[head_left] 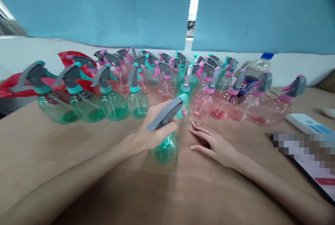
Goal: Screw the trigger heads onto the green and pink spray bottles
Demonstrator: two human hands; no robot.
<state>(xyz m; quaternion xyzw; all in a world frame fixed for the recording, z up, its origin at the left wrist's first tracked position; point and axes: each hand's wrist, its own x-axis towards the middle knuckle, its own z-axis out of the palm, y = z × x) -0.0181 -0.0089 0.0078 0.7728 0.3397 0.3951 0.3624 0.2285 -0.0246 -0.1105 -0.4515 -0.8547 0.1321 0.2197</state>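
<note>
My left hand [154, 127] is wrapped round the neck of a green spray bottle [166, 150] with a grey and teal trigger head, near the middle of the table. Its fingers partly hide the neck and trigger. To the right, my right hand [209, 141] rests on the tabletop with its fingers stretched out, holding nothing. Behind my left hand stands a row of green spray bottles [113, 106] with teal collars. Pink spray bottles [204, 102] with pink collars stand beyond my right hand.
More spray bottles crowd the back of the wooden table [125, 190]. Red plastic [18, 85] lies at the left. A large clear bottle with a blue cap [267, 56] stands at the back right. A white box [310, 123] and a partly blurred dark-edged tablet-like object [306, 169] lie at the right.
</note>
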